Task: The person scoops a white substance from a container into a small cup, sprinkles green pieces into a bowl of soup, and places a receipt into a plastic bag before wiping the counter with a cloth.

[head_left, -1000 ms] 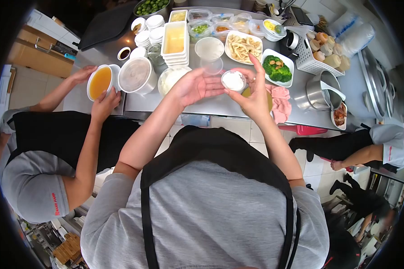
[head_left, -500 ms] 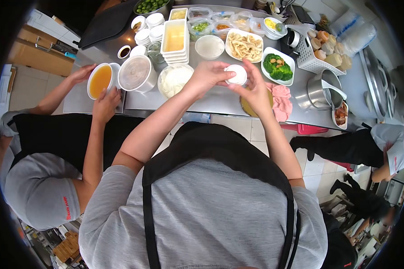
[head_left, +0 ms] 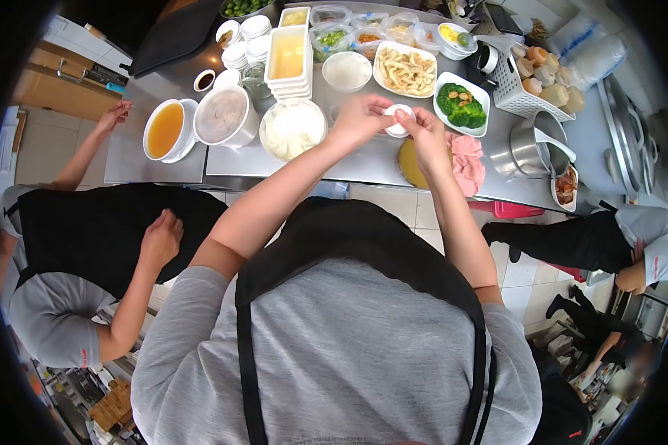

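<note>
Both hands meet around a small round white cup [head_left: 398, 129] above the counter. My left hand [head_left: 364, 119] grips its left edge, and my right hand [head_left: 424, 135] pinches its right side. Left of them stands a bowl of white cream [head_left: 293, 130]. A clear round container [head_left: 346, 72] is just beyond my left hand, with a white dish of pale sliced food [head_left: 405, 69] to its right. Under my right hand lie a yellowish round item [head_left: 411, 165] and a pink cloth [head_left: 466, 165].
At left, a co-worker [head_left: 59, 304] stands by a bowl of orange liquid [head_left: 165, 130] and a lidded tub [head_left: 223, 117]. Broccoli [head_left: 462, 105], a steel pot [head_left: 531, 144] and a white basket [head_left: 527, 104] are at right. Another person [head_left: 601, 241] stands far right.
My fingers have closed in around the white cup, which has moved slightly right and down. The co-worker's hands have left the orange bowl, which now rests on the counter.
</note>
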Tool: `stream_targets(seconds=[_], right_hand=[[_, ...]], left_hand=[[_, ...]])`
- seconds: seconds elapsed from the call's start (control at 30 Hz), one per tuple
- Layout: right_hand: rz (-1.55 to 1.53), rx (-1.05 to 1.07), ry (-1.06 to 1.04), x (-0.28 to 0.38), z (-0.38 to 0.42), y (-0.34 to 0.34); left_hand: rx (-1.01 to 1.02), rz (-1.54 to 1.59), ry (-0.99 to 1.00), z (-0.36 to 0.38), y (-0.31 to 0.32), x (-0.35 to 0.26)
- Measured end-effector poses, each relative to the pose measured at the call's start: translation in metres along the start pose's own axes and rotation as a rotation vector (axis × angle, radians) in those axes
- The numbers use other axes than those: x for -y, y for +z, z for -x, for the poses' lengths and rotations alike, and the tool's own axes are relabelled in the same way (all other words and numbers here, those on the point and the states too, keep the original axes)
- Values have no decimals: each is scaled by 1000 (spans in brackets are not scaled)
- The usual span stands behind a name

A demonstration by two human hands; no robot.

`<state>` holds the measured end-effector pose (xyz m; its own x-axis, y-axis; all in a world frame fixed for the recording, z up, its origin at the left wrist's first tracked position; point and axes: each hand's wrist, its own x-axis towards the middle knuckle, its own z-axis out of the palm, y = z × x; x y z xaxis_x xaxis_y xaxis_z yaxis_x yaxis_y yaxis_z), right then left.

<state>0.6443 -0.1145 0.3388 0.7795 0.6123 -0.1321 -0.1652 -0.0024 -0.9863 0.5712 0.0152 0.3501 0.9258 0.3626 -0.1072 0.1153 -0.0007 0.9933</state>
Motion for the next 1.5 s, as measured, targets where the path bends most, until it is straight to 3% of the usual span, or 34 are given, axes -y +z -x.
stream_targets(seconds=[0.17,0.23,0.3,0.33,0.4,0.53,0.63,0.7,0.77,0.9,0.97,1.03,1.23,1.3,1.43,1.5], right_hand=[[-28,30,37,-13,-8,-3],[-38,54,71,-20,-15,-7],[314,8,82,-42,-36,-16],[315,9,81,-48,-45,-17],[791,58,8,-58,-55,-19],[999,-17,1,-43,-49,-20],[1282,150,-123,-30,-15,-44],[1746,372,13,-26,12,-48],[1759,423,-19,-32,20,-54],[1711,422,-55,-26,16,-60],[1568,392,-93,-15,8,-67],[1046,361,-160,8,1,-65],[1175,255,-164,-30,-19,-66],[832,228,-73,-44,-23,-72],[1060,262,-197,-45,0,-54],[1716,386,-203,-32,23,-27]], left_hand=[[-28,-9,-49,2,-1,-1],[6,-221,-23,0,-8,4],[-32,-323,-6,6,-17,2],[-66,-425,14,8,-23,-2],[-95,-390,80,16,-36,-4],[-154,-266,153,51,-66,-28],[-269,-196,153,82,-91,-27],[-358,-163,130,104,-107,-24],[-508,-132,100,123,-122,-16],[-582,-63,-16,141,-142,27],[-580,-34,-34,141,-146,52],[-569,97,-87,138,-147,71],[-529,188,-123,130,-150,95],[-504,229,-154,128,-151,97],[-472,260,-139,120,-155,108],[-458,266,-173,113,-155,109]])
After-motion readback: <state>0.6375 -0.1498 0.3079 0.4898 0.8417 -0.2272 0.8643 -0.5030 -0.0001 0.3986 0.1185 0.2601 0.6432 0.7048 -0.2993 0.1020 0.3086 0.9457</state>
